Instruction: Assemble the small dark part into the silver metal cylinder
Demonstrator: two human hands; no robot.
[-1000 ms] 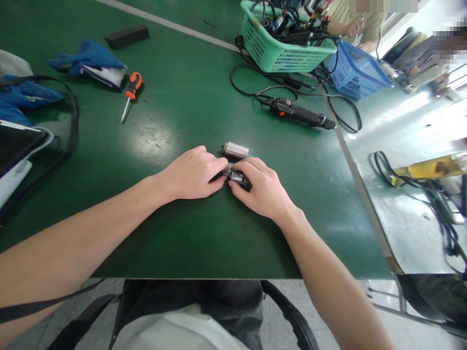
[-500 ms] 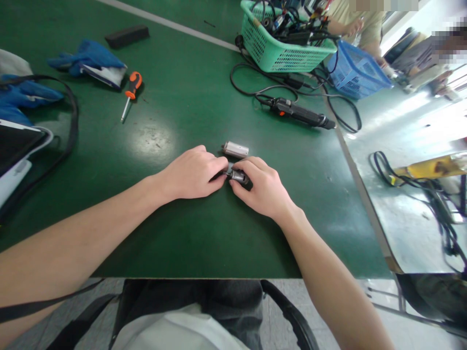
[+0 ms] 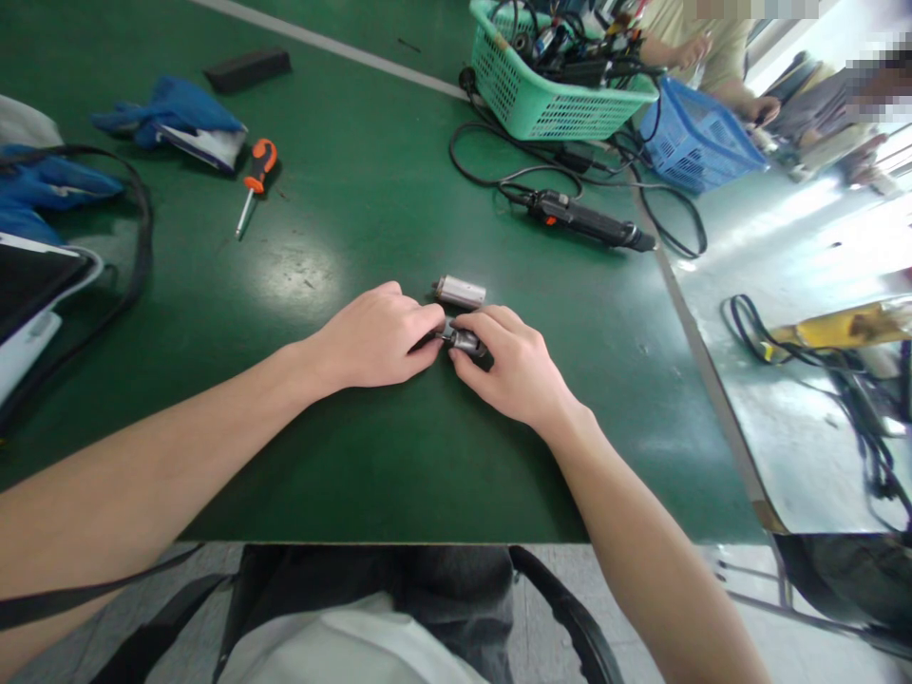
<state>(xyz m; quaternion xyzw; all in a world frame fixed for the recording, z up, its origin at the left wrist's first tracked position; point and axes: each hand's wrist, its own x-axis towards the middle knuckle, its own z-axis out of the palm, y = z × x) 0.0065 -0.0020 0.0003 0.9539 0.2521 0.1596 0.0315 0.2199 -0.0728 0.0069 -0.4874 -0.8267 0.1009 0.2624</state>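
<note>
Just above the middle of the green table, my right hand (image 3: pixel 517 366) is closed with thumb and fingers around a small metal motor part (image 3: pixel 466 342), a short dark-grey cylinder with a thin end pointing left. At that thin end, my left hand (image 3: pixel 389 337) is closed in a pinch; its fingertips partly hide what they grip. Right behind both hands lies a silver metal cylinder (image 3: pixel 461 292), like a small motor housing, on its side and apart from my fingers.
An orange-black screwdriver (image 3: pixel 257 185), a blue glove (image 3: pixel 171 114) and a dark block (image 3: pixel 248 69) lie left. Behind on the right are a corded electric screwdriver (image 3: pixel 584 218), a green basket (image 3: pixel 556 112) of cabled parts and a blue basket (image 3: pixel 698 142). Co-workers sit beyond.
The motor part looks slightly turned between my fingers; both hands stay in place. In the background, a co-worker's hand by the blue basket has shifted.
</note>
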